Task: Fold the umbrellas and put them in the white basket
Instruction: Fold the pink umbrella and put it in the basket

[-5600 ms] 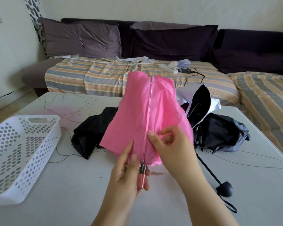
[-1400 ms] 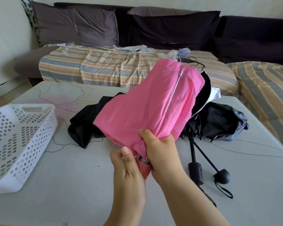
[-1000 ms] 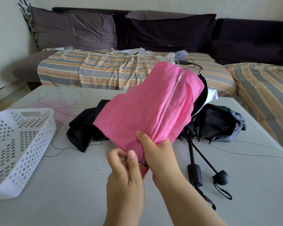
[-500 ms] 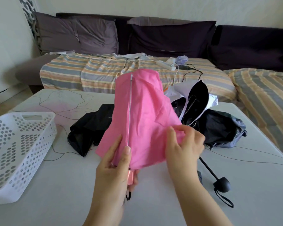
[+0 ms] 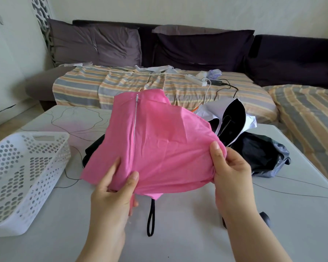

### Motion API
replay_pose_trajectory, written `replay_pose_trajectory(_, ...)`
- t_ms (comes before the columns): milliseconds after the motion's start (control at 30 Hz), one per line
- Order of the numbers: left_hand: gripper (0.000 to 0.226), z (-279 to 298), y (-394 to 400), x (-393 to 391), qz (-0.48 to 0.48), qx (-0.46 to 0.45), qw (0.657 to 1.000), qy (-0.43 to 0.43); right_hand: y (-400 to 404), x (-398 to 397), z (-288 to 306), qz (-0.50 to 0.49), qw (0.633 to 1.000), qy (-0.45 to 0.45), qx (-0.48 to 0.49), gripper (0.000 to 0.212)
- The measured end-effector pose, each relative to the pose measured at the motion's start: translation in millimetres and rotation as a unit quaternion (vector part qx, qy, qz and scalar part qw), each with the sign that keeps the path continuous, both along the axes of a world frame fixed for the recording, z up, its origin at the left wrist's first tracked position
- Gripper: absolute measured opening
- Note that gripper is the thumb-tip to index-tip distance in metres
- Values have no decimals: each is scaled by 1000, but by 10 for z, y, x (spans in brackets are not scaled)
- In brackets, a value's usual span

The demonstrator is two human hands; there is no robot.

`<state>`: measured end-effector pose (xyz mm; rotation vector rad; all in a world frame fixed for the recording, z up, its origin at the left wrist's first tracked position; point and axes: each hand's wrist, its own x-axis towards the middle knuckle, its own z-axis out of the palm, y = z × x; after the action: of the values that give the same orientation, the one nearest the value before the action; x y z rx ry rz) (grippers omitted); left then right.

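Above the grey table (image 5: 178, 242), just right of the white basket (image 5: 23, 178), the pink umbrella (image 5: 159, 148) is held up off the surface with its canopy loose and its silver rib (image 5: 133, 129) running upright near the basket side. Half a second ago the right hand had only begun tugging at a fold close to the middle; now the right hand (image 5: 233, 171) has drawn that panel out away from the basket and pinches its outer corner between thumb and curled fingers, so the fabric lies stretched and much flatter between the two hands. On the basket side of it, the left hand (image 5: 112, 190) grips the bunched base of the canopy around the shaft, thumb pressed over the cloth beside the rib, and a black wrist loop (image 5: 151, 220) now hangs free below the fabric. My reading is that one panel is being smoothed before it gets wrapped round the shaft — the folding of this umbrella is in progress, not done. Beyond the pink one, farther from the basket, the black umbrellas (image 5: 254, 148) lie heaped on the table, still unfolded, one showing a white lining (image 5: 212, 110). The basket holds nothing that I can see — so the task looks to be at an early stage
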<state>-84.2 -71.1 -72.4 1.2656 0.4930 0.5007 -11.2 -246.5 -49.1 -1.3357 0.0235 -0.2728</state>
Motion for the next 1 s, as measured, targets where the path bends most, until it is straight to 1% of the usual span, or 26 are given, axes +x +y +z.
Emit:
replay_pose_trajectory(33, 48, -12, 8, 6, 4, -2, 1000, -3, -18, -4, 13, 30, 999, -2, 17, 49)
replay_pose_trajectory(67, 48, -21, 20, 12, 7, -5, 1000, -5, -33, -11, 33, 86, 996, -8, 28, 50)
replay_pose_trajectory(100, 48, -28, 39, 18, 9, -8, 1000, -6, -50, -17, 38, 159, 987, -17, 27, 56)
replay_pose_trajectory(167, 47, -28, 76, 27, 8, -10, 1000, -6, -47, -54, 25, 281, 959, -26, -22, 71)
replay_pose_trajectory(200, 46, -25, 94, 28, 6, -8, 1000, -5, -24, -87, 18, 300, 952, -25, -61, 77)
replay_pose_trajectory(233, 45, -29, 105, 30, 6, -6, 1000, -4, 10, -116, 0, 291, 951, -26, -99, 81)
replay_pose_trajectory(267, 44, -34, 107, 28, 7, -4, 1000, -3, 49, -128, -4, 258, 957, -29, -128, 81)
replay_pose_trajectory(367, 46, -45, 71, 24, 8, 2, 1000, 5, 123, -116, -6, 149, 973, -42, -172, 64)
replay_pose_trajectory(400, 49, -40, 55, 17, 7, 8, 1000, 9, 140, -117, 24, 129, 972, -43, -190, 54)
replay_pose_trajectory(433, 48, -35, 45, 10, 6, 15, 1000, 14, 136, -113, 47, 110, 970, -45, -211, 39)
replay_pose_trajectory(467, 42, -36, 42, 5, 7, 24, 1000, 18, 132, -109, 69, 85, 967, -46, -234, 21)
replay_pose_trajectory(500, 34, -38, 40, 3, 10, 34, 999, 22, 125, -94, 72, 46, 965, -45, -255, 18)
replay_pose_trajectory(533, 29, -37, 33, 1, 17, 45, 999, 24, 122, -89, 76, 10, 961, -40, -274, 26)
replay_pose_trajectory(633, 38, -46, 2, 41, 48, 64, 997, 21, 137, -177, 108, -34, 963, -77, -257, 35)
replay_pose_trajectory(700, 41, -67, -12, 85, 71, 53, 996, 23, 196, -281, 97, -36, 964, -116, -237, 50)
replay_pose_trajectory(733, 42, -79, -21, 104, 78, 47, 996, 22, 219, -312, 71, -22, 971, -128, -200, 58)
replay_pose_trajectory(767, 44, -87, -30, 117, 82, 46, 995, 20, 251, -328, 66, 8, 984, -124, -132, 60)
replay_pose_trajectory(800, 45, -106, -32, 128, 83, 50, 995, 19, 279, -325, 56, 50, 993, -93, -50, 54)
replay_pose_trajectory(833, 46, -123, -31, 134, 82, 55, 995, 18, 296, -301, 33, 82, 996, -40, 7, 43)
replay_pose_trajectory(867, 45, -130, -26, 134, 79, 59, 995, 18, 305, -257, 12, 106, 994, 14, 23, 36)
replay_pose_trajectory(933, 43, -157, -16, 136, 67, 71, 995, 14, 302, -178, -12, 156, 983, 98, -4, 35)
replay_pose_trajectory(1000, 46, -163, -20, 133, 41, 90, 995, 10, 291, -111, -7, 165, 978, 122, 21, 47)
